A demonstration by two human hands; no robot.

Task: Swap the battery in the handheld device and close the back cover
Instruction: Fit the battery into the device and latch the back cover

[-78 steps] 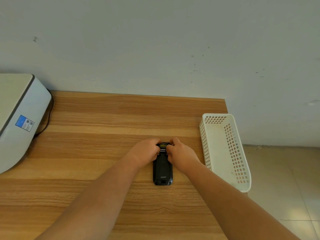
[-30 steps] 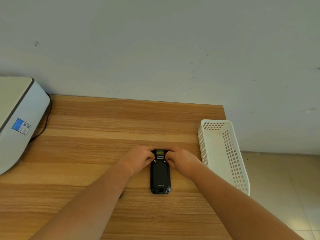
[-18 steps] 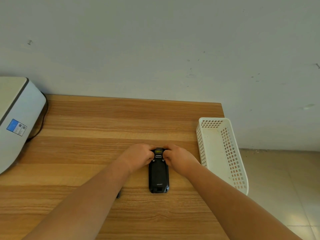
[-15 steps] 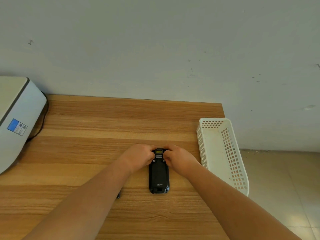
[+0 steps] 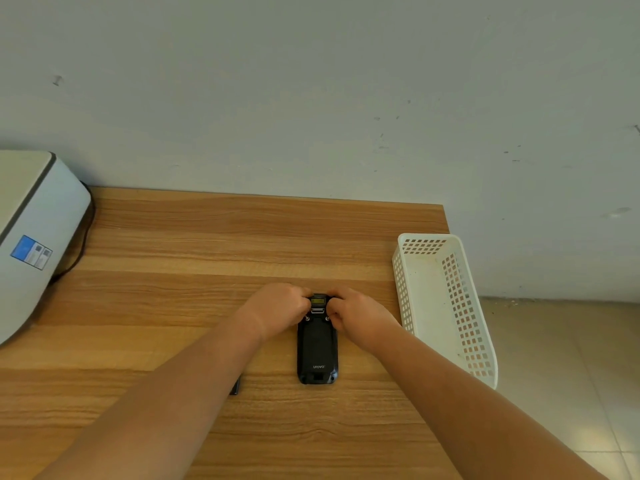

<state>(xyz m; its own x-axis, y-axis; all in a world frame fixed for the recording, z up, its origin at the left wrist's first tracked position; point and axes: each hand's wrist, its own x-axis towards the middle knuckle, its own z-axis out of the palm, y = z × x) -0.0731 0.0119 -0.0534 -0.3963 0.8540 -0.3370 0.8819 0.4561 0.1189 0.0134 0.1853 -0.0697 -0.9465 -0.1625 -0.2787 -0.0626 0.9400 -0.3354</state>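
A black handheld device (image 5: 317, 348) lies face down on the wooden table (image 5: 207, 244), its back cover in place and its far end pointing at the wall. My left hand (image 5: 280, 308) grips the far end from the left side. My right hand (image 5: 356, 315) grips the same end from the right, thumbs near the two screws by the latch. A small dark object (image 5: 235, 386), mostly hidden under my left forearm, lies on the table left of the device; I cannot tell what it is.
A white perforated plastic basket (image 5: 446, 306) stands at the table's right edge, close to my right hand. A white machine (image 5: 34, 237) with a blue label and a black cable sits at the far left. A wall runs behind the table; tiled floor lies to the right.
Both hands stay on the device's far end. The device and hands have hardly shifted; only the camera view has drifted slightly.
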